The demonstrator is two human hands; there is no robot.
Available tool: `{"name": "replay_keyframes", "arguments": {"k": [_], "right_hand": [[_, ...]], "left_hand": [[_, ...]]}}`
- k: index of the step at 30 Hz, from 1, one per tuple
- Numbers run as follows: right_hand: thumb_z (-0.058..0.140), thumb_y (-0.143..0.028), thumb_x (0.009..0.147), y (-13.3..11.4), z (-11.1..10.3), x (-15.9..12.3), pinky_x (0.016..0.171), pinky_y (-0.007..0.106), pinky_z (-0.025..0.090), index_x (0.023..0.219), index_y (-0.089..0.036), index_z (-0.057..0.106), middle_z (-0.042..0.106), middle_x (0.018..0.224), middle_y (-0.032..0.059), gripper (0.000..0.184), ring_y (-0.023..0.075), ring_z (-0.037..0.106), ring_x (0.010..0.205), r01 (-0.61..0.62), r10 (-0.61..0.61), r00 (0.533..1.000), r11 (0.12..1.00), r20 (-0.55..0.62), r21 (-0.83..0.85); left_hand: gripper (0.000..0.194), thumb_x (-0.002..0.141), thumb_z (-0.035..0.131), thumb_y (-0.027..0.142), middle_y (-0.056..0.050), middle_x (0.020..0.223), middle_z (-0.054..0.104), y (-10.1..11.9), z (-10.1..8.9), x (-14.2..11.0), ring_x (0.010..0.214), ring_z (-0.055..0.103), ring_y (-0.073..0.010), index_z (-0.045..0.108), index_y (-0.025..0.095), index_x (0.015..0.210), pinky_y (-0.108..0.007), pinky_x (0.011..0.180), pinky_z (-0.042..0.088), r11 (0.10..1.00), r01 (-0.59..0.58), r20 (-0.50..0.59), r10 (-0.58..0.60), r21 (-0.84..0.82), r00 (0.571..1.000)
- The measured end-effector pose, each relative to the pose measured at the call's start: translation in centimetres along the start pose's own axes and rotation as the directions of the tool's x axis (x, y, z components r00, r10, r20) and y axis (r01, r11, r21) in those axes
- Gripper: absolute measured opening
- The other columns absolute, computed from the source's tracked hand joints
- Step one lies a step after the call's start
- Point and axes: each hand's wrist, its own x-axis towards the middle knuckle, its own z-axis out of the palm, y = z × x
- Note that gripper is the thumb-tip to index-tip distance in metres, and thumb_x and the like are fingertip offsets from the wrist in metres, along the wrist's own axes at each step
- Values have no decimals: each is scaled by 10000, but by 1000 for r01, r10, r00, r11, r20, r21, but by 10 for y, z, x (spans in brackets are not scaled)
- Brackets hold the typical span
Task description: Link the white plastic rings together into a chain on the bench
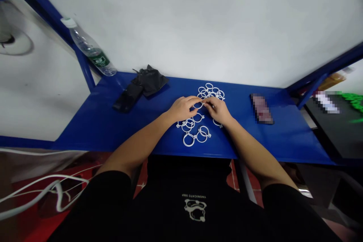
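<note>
Holding a white ring (199,108) between them, the two hands meet above the middle of the table (246,140). The left hand (183,109) is half curled, forefinger along the ring's far side, thumb below; the right hand (218,110) is closed to a pinch at the ring's right edge, though its fingers hide the exact contact. For good control, the left grip should stay light yet steady, so the thin hoop does not bend, while the right fingertips do the fine work with the pinched spot in sight. Nearer the body lie loose rings (195,136), some overlapping, with small tabs that could snag if dragged; lifting them singly would be safer. Just beyond the hands is a pile (212,93) of more rings. Farther left are a black slab (128,98), a bag (151,81) and a bottle (98,58); a pixelated phone (262,109) lies right.
</note>
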Motion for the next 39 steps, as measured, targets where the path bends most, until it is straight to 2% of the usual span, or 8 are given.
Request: {"name": "replay_keyframes", "arguments": {"k": [10, 17, 22, 25, 28, 32, 35, 39], "right_hand": [[622, -284, 1027, -1, -4, 1, 837, 373, 576, 1033, -233, 724, 792, 978, 67, 114, 230, 729, 878, -56, 55, 998, 997, 20, 49], [651, -324, 1014, 1, -3, 1, 775, 375, 585, 1069, -240, 771, 790, 1037, 77, 157, 218, 700, 808, -153, 147, 960, 988, -237, -4], [682, -352, 992, 2, -14, 1, 695, 371, 573, 1065, -245, 779, 774, 1077, 82, 161, 188, 639, 705, -171, 142, 913, 984, -382, -43], [653, -355, 1014, -3, -15, 0, 688, 356, 559, 1021, -248, 775, 772, 931, 55, 162, 188, 645, 698, -133, 108, 947, 989, -304, -61], [644, -352, 1021, -5, -10, -2, 718, 351, 559, 1040, -246, 774, 787, 940, 56, 170, 199, 690, 764, -19, 15, 996, 999, -89, -45], [654, -353, 1017, -3, -2, -2, 768, 354, 561, 1111, -240, 770, 794, 1011, 65, 187, 218, 725, 865, 42, -42, 993, 999, 112, 4], [648, -340, 1019, -2, -1, -2, 767, 340, 555, 1119, -238, 763, 794, 1020, 62, 183, 207, 723, 862, 28, -31, 988, 999, 150, 25], [641, -316, 1014, -4, -1, -2, 740, 325, 543, 1075, -229, 755, 790, 970, 56, 156, 190, 707, 797, 22, -29, 990, 999, 138, 48]], "left_hand": [[464, 998, 599, 125, -70, 1476, 691, -3, -1, 1, 1178, 751, -214, 650, 249, 1442, -374, 1011, 607, 1000, -6, 89, 7, -8, 996], [404, 1002, 700, 244, -117, 1375, 671, 2, -7, 1, 950, 739, -161, 669, 200, 1403, -317, 870, 629, 999, 23, -80, -26, -44, 996], [250, 1016, 713, 318, -77, 1209, 728, 4, -3, 1, 1092, 715, -222, 772, 226, 1241, -363, 946, 594, 999, -39, 196, 41, -13, 980], [202, 1011, 720, 315, -77, 1196, 723, 4, -1, 2, 1093, 706, -227, 803, 227, 1172, -358, 950, 574, 999, -38, 327, 33, 8, 944], [151, 1031, 676, 265, -64, 1126, 727, 2, -2, 3, 1031, 711, -216, 812, 220, 1080, -342, 904, 566, 999, -10, 341, -5, 44, 940], [167, 1052, 628, 237, -62, 1035, 746, 0, -6, 4, 984, 712, -214, 792, 202, 1039, -345, 881, 559, 997, 28, 216, -42, 69, 976], [163, 1055, 621, 222, -68, 1029, 765, -2, -7, 5, 975, 719, -209, 781, 191, 1049, -346, 882, 557, 996, 56, 92, -62, 66, 994], [167, 1060, 624, 241, -72, 1032, 780, -3, -5, 5, 966, 735, -211, 782, 187, 1059, -355, 879, 565, 997, 54, 56, -58, 58, 997]]}}
